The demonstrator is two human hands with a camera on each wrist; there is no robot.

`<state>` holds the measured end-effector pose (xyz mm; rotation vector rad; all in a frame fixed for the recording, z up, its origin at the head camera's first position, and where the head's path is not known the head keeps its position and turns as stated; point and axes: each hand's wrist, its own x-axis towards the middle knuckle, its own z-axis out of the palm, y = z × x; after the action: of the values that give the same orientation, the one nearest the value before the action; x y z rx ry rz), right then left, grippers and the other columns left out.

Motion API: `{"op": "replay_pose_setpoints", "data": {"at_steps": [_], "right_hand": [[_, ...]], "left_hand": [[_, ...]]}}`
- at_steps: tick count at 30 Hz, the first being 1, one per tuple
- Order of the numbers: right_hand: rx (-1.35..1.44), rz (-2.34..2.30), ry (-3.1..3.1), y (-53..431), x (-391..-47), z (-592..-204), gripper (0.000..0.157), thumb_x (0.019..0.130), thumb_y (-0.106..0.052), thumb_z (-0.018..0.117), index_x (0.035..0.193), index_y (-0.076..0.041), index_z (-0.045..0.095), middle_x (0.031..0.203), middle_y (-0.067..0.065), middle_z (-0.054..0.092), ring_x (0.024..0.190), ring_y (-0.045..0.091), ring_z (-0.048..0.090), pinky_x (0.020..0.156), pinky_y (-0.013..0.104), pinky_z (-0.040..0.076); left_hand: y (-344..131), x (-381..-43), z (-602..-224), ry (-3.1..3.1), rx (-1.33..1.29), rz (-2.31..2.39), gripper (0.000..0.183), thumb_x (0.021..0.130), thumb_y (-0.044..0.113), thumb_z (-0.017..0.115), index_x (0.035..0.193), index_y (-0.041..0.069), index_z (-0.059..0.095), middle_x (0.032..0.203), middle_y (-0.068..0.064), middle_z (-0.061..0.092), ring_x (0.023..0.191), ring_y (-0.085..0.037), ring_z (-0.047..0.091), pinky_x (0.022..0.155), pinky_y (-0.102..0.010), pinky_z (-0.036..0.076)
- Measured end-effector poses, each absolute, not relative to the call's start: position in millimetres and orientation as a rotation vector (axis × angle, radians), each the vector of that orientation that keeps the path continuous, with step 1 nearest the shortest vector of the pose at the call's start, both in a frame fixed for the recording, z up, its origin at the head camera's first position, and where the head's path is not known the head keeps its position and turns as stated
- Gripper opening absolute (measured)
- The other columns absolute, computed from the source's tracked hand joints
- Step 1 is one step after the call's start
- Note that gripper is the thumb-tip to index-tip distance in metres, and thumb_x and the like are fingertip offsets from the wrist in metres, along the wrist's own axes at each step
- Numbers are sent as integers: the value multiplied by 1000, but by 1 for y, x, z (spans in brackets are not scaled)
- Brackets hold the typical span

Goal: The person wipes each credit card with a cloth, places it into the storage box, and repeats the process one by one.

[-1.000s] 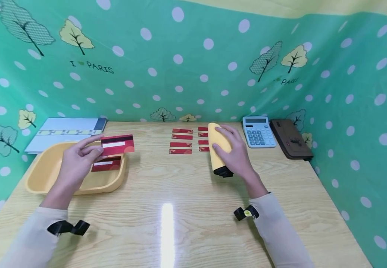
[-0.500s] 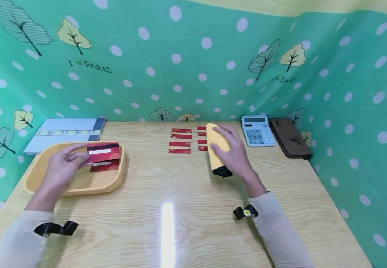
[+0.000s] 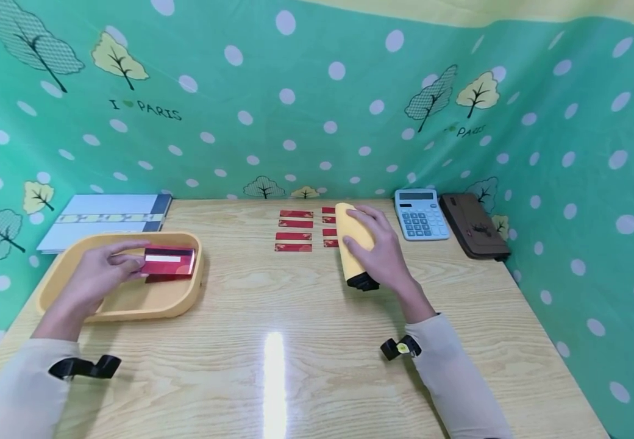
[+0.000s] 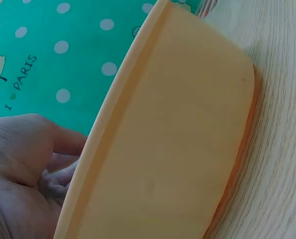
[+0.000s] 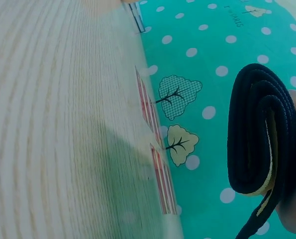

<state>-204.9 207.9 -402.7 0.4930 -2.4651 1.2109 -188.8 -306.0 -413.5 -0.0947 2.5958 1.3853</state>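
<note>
My left hand (image 3: 100, 268) reaches over the yellow plastic basin (image 3: 177, 311). It pinches the left end of a red card (image 3: 180, 266) that has a black stripe and a white strip. Just beneath that card, partly covered, a second red card (image 3: 155, 278) lies in the basin. In the left wrist view the basin's wall (image 4: 167, 124) hides the fingertips and the cards. My right hand (image 3: 380, 250) grips a folded yellow cloth (image 3: 352, 244) with a black edge, above the table. The right wrist view shows the cloth's rolled black end (image 5: 257, 134).
Several red cards (image 3: 295, 236) lie in two columns at the table's back middle, the right column partly hidden by the cloth. A light-blue calculator (image 3: 421, 216) and a brown case (image 3: 476, 228) lie back right. A pale-blue book (image 3: 108, 207) lies behind the basin.
My left hand has moved left and down with the red card, from over the basin's right rim to inside the basin. My right hand and the cloth stay nearly still.
</note>
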Motion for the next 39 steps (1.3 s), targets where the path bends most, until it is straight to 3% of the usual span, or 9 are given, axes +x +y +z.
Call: {"op": "replay_pose_setpoints", "data": {"at_steps": [11,13,16,18,21,31,39], "right_hand": [[495,1202,-2472,208,-206,-406,53,93,-14,75,143,-15,61,152,13,52,140,33,50,116,57,44],[498,1198,-2473,208,-207,-406,53,93,-14,75,143,-15,61,151,13,52,140,33,50,116,57,44],[498,1201,-2477,208,-206,-406,52,93,-14,75,144,-15,61,152,13,52,140,34,50,116,57,44],[494,1200,-2480,209,-206,-406,52,93,-14,75,144,-15,61,152,13,52,140,34,50,116,57,45],[485,1199,-2485,210,-206,-405,52,94,-14,75,143,-15,61,152,13,52,140,34,51,115,57,45],[467,1199,-2495,213,-207,-404,52,94,-15,75,144,-15,61,152,13,51,141,33,49,116,57,44],[450,1210,-2504,214,-207,-405,52,95,-15,74,145,-14,60,153,13,50,143,33,47,117,58,43]], "left_hand": [[-311,-192,-416,2527,-69,1403,54,108,11,51,157,-5,34,138,-42,55,92,4,69,87,-28,64],[-311,-193,-416,2521,-73,1421,55,107,11,54,156,-6,36,132,-34,63,92,2,70,87,-29,64],[-311,-194,-416,2513,-83,1442,56,106,12,57,155,-5,38,116,-12,73,92,1,71,86,-28,64],[-312,-195,-417,2503,-90,1462,57,105,14,59,155,-4,39,106,5,73,91,2,71,86,-27,64],[-312,-195,-417,2494,-94,1486,58,105,17,61,154,-3,40,96,20,70,90,2,72,84,-24,64],[-313,-195,-416,2562,-133,1405,66,98,36,72,151,4,49,92,32,70,90,0,74,79,-14,58],[-314,-193,-413,2669,-160,1367,65,95,40,75,145,4,56,92,36,69,87,15,64,75,-4,47]]}}
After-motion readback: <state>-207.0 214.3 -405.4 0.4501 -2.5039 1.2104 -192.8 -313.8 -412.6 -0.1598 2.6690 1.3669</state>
